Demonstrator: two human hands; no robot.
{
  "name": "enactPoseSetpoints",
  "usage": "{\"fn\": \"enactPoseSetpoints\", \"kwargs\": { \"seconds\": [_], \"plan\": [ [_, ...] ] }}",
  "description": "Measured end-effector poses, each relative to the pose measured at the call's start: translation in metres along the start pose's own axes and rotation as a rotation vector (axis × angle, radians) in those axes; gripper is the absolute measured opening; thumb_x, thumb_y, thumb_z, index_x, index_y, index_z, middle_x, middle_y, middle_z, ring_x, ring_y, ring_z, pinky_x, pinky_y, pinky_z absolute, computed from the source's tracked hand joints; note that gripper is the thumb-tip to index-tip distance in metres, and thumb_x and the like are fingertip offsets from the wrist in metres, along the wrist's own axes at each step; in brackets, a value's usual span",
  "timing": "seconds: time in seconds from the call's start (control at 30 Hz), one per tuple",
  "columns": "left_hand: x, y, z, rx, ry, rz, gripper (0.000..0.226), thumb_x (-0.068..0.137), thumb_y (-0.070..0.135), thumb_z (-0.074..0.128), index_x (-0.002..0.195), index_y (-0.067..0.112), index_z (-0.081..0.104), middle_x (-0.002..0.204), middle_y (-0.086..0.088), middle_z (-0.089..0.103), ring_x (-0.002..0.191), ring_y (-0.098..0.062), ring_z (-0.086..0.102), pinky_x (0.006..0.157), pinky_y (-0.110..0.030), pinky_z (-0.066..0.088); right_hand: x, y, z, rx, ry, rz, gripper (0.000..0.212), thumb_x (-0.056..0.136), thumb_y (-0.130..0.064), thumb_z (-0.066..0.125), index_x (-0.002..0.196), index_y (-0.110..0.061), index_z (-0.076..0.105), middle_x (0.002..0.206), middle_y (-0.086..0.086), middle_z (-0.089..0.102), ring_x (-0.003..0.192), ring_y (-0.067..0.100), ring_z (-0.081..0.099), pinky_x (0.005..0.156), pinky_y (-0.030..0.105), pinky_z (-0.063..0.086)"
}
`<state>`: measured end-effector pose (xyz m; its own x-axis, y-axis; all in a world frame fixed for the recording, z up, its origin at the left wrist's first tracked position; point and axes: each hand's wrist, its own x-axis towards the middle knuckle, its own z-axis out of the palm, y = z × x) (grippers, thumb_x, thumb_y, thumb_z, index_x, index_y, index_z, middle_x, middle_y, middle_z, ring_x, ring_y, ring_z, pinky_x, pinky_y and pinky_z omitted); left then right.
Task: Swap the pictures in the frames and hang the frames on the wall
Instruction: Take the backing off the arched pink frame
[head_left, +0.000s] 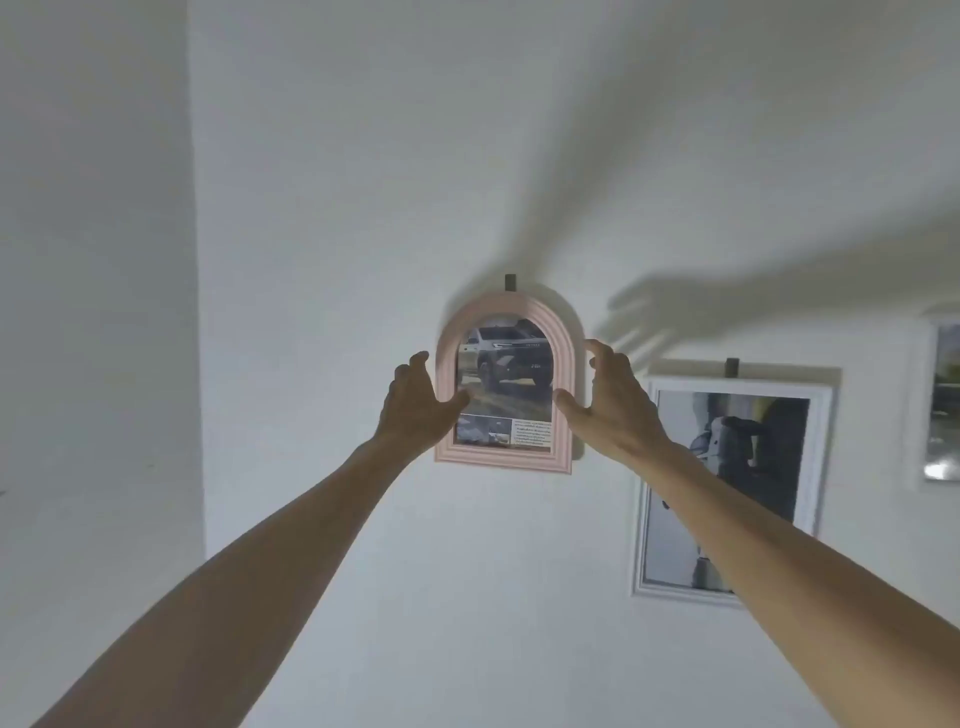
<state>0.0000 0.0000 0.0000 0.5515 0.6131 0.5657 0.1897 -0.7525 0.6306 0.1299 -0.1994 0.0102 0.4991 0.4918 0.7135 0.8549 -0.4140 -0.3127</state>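
Note:
A pink arched frame (504, 460) with a picture of a silver car sits against the white wall, its top just under a dark hook (510, 281). My left hand (415, 405) grips its left side, thumb across the front edge. My right hand (610, 400) grips its right side, thumb on the front and fingers curled at the upper right edge. A white rectangular frame (644, 519) with a grey picture hangs from a second dark hook (732, 366) to the lower right; my right forearm crosses in front of it.
Part of a third white frame (943, 405) shows at the far right edge. A wall corner (197, 312) runs down the left side. Arm and hand shadows fall across the wall above the frames.

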Motion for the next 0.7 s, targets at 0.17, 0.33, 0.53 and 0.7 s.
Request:
{"fn": "enactPoseSetpoints", "kwargs": {
  "seconds": [0.17,0.33,0.53,0.7],
  "plan": [
    [0.024,-0.015,0.010,-0.012,-0.038,-0.025,0.083,0.088,0.045,0.065,0.151,0.010,0.024,0.149,-0.014,0.041,0.137,-0.031,0.040,0.109,-0.042,0.036,0.021,0.007,0.022,0.099,0.009,0.126,0.069,0.088,-0.041,0.065,0.143,-0.022,0.028,0.135,0.008,0.047,0.118,0.026,0.053,0.096,0.047,0.048],
    [0.032,-0.027,0.028,-0.234,0.033,-0.079,0.055,0.088,0.030,0.068,0.134,0.007,0.049,0.116,-0.004,0.062,0.109,-0.027,0.061,0.086,-0.031,0.046,0.026,0.003,0.055,0.204,0.109,0.227,0.057,0.086,-0.034,0.069,0.134,-0.021,0.040,0.117,0.003,0.057,0.105,0.023,0.058,0.088,0.039,0.051],
    [0.041,-0.043,0.027,-0.430,0.052,-0.073,0.035,0.084,0.015,0.072,0.118,0.011,0.066,0.101,-0.002,0.071,0.090,-0.021,0.066,0.082,-0.033,0.053,0.021,0.009,0.070,0.276,0.216,0.214,0.055,0.093,-0.016,0.064,0.142,-0.024,0.039,0.107,0.004,0.064,0.102,0.023,0.060,0.088,0.039,0.051],
    [0.046,-0.045,0.013,-0.498,0.019,-0.026,0.034,0.080,0.020,0.078,0.112,0.017,0.068,0.096,-0.001,0.069,0.088,-0.020,0.066,0.075,-0.030,0.052,0.020,0.008,0.062,0.348,0.242,0.257,0.061,0.092,-0.016,0.065,0.146,-0.025,0.037,0.108,0.004,0.067,0.102,0.021,0.062,0.089,0.030,0.047]
  ]
}}
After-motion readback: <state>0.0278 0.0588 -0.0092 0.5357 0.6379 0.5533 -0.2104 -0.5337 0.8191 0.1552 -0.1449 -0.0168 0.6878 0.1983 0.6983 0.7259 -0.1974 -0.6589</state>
